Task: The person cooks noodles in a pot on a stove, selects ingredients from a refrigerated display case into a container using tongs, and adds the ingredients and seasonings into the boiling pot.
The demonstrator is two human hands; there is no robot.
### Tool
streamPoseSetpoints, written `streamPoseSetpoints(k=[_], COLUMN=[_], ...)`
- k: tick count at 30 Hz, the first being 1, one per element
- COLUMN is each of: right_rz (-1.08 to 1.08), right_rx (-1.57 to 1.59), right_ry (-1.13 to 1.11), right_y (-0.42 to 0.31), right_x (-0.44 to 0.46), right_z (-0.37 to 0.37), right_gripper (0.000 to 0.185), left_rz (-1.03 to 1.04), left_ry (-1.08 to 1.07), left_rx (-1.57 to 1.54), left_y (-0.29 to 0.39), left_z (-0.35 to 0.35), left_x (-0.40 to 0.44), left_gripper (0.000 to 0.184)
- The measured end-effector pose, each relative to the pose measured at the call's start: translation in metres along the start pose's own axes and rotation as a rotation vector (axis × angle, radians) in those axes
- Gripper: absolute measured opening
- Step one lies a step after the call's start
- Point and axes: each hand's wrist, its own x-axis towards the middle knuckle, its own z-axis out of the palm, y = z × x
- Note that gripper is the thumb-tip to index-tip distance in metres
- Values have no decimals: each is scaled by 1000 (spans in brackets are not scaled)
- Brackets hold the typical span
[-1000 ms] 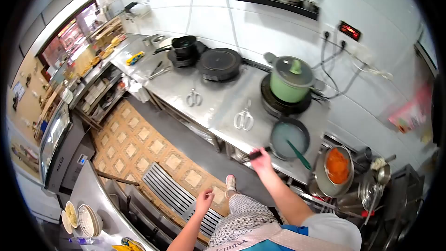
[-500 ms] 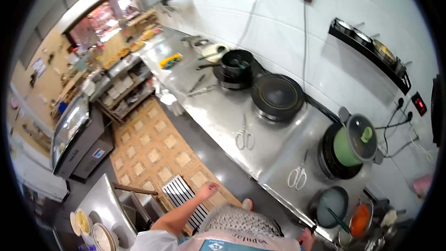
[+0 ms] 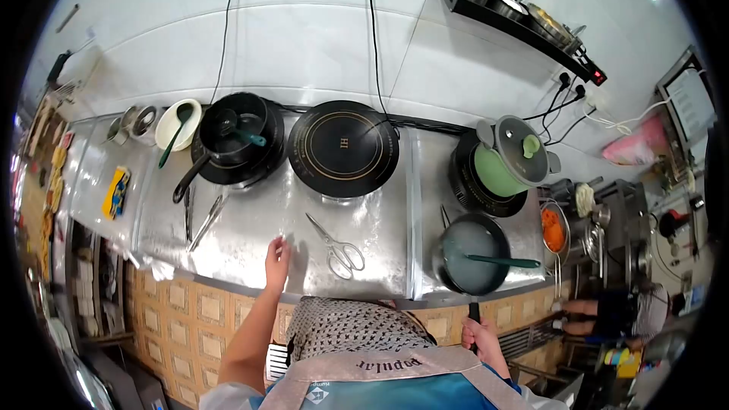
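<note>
My right hand (image 3: 484, 339) grips the black handle of a dark pan (image 3: 495, 277) with cloudy whitish liquid in it. A green-handled utensil (image 3: 501, 261) leans in the pan across its rim. The pan is over the right part of the steel counter; only a blade tip of scissors shows at its upper left. My left hand (image 3: 278, 264) is empty, fingers loosely bent and apart, by the counter's front edge. To its right lie white-handled scissors (image 3: 343, 258); to its left are tongs (image 3: 205, 222).
Along the wall stand a black saucepan (image 3: 235, 144) on a burner, a flat induction cooker (image 3: 344, 148) and a green lidded pot (image 3: 505, 167). A strainer with orange food (image 3: 553, 229) is at the right. Another person (image 3: 630, 311) is at far right.
My view has turned and levelled toward the counter. The pan has shifted left, covering most of the right-hand scissors. My left hand has come up near the counter edge.
</note>
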Motion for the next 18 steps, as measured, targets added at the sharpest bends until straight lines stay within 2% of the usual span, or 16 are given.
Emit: streamPoseSetpoints(k=[1, 3, 9, 10, 13, 18], right_rz=[4, 10, 14, 0, -30, -56], right_rx=[-11, -28, -31, -22, -70, -156], right_ry=[-15, -54, -170, -222, -272, -370], right_y=[-1, 0, -17, -22, -39, -77], right_x=[-3, -3, 25, 33, 65, 112], right_z=[21, 61, 174, 188, 220, 256], right_gripper=[14, 15, 15, 14, 15, 17], left_rz=[12, -145, -360, -341, -320, -346], left_ry=[-67, -187, -258, -357, -426, -318], left_rx=[-59, -198, -568, -682, -807, -825], left_y=[11, 47, 87, 85, 79, 104], left_z=[0, 10, 60, 65, 79, 80], left_x=[29, 79, 175, 181, 179, 155], left_gripper=[47, 62, 79, 79, 78, 78])
